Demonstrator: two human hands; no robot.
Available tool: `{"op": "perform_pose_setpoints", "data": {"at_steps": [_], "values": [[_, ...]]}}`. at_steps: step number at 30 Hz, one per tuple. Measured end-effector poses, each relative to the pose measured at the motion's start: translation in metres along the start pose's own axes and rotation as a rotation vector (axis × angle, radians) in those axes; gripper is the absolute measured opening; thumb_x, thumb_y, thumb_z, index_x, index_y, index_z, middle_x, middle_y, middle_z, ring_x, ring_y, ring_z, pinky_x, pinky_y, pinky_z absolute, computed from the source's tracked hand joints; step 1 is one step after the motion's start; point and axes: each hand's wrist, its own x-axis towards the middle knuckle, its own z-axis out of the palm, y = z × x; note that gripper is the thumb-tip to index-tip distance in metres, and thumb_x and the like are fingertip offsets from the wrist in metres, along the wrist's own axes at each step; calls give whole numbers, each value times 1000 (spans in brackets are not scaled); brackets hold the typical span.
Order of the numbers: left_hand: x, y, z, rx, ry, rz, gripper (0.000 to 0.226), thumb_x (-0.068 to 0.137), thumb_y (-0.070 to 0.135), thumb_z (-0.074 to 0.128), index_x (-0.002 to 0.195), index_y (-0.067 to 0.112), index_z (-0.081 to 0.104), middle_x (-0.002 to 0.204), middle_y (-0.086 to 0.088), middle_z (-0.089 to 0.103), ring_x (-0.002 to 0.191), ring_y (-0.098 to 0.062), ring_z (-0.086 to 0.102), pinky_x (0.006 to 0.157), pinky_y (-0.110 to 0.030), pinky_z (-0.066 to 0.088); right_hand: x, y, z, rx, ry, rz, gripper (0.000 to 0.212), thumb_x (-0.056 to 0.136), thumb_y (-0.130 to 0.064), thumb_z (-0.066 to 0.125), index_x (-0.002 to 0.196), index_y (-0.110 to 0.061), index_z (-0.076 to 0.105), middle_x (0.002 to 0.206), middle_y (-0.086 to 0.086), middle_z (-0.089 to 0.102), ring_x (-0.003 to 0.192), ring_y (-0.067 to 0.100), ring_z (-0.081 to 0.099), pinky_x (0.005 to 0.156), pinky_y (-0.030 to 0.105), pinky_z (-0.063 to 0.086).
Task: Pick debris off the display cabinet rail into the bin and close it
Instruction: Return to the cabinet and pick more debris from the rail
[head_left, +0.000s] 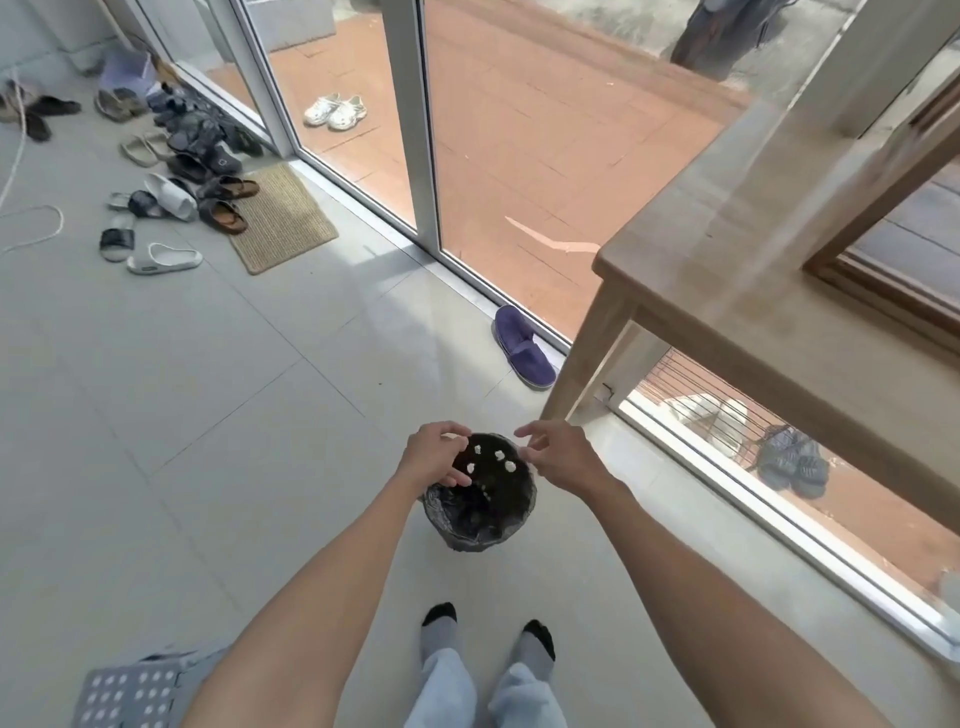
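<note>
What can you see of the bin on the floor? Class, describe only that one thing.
The bin is small and round, lined with a crinkled black plastic bag folded over its rim. It stands upright and open on the pale tiled floor, just ahead of the person's feet. Several small white scraps show against its dark inside. The left hand and right hand hover over its rim, fingers spread.

Both bare forearms extend forward and downward, converging toward the centre; the left hand (434, 457) is held palm-down with fingers curled and spread, thumb apart from the fingers — nothing visibly gripped; the right hand (558, 454) faces it, fingers loosely bent, thumb and index fingertips near one another but not closed. Below, 2 feet in grey socks with dark toes stand side by side.
</note>
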Motion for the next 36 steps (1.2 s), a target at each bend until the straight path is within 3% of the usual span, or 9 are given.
{"op": "perform_pose_setpoints", "data": {"at_steps": [3, 6, 10, 14, 19, 21, 25, 29, 36], "values": [[0, -9, -1, 56, -29, -4, 25, 97, 20, 56, 120, 18, 65, 120, -9, 66, 70, -23, 75, 66, -32, 60, -3, 10, 2, -21, -15, 21, 27, 94, -23, 64, 120, -25, 72, 105, 4, 73, 97, 24, 70, 93, 48, 57], [-8, -11, -6, 135, -91, 13, 29, 97, 24, 57, 125, 19, 62, 120, -8, 66, 87, -24, 73, 77, -33, 57, -11, 14, -1, -35, -32, 33, 25, 94, -27, 64, 119, -28, 71, 105, 1, 73, 88, 19, 69, 93, 46, 58], [-20, 8, -18, 259, -175, 93, 30, 96, 30, 60, 125, 20, 61, 119, -7, 66, 86, -21, 72, 71, -29, 52, -25, 3, -19, -127, -81, -7, 30, 92, -35, 66, 121, -32, 67, 107, -1, 72, 99, 17, 68, 95, 43, 56], [-35, 58, -31, 354, -138, 272, 25, 91, 38, 66, 113, 25, 67, 109, -1, 69, 80, -13, 71, 67, -20, 48, -49, -24, -56, -293, -86, -92, 39, 90, -39, 65, 128, -35, 63, 116, -1, 70, 108, 17, 65, 97, 41, 53], [-56, 168, -28, 453, -146, 575, 7, 86, 43, 69, 92, 40, 69, 92, 15, 72, 70, -2, 69, 63, -19, 49, -97, -62, -129, -329, 131, -192, 26, 86, -39, 65, 110, -34, 72, 103, -4, 76, 95, 19, 69, 85, 35, 56], [-63, 210, -20, 460, -123, 721, 2, 85, 38, 71, 87, 37, 73, 84, 14, 74, 68, 2, 67, 67, -25, 54, -116, -71, -155, -302, 210, -210, 26, 86, -40, 67, 111, -36, 73, 99, -7, 77, 89, 14, 70, 82, 31, 55], [-81, 277, 21, 510, -83, 928, 6, 85, 32, 73, 82, 37, 72, 81, 9, 75, 73, -9, 68, 74, -33, 56, -158, -63, -204, -304, 376, -179, 28, 87, -35, 67, 114, -32, 73, 100, -3, 77, 92, 19, 71, 83, 32, 55], [-99, 315, 79, 613, -153, 1059, 7, 87, 34, 72, 80, 36, 71, 78, 10, 73, 65, -8, 66, 72, -35, 57, -195, -24, -245, -330, 499, -38, 28, 93, -38, 60, 119, -32, 70, 109, -5, 74, 101, 19, 69, 86, 32, 50], [-129, 362, 186, 692, -280, 1209, 9, 89, 31, 68, 91, 24, 75, 83, 10, 71, 78, -10, 66, 75, -30, 54, -236, 50, -314, -261, 795, 271, 34, 93, -28, 57, 125, -34, 67, 127, 1, 68, 119, 25, 63, 102, 34, 48]]}}
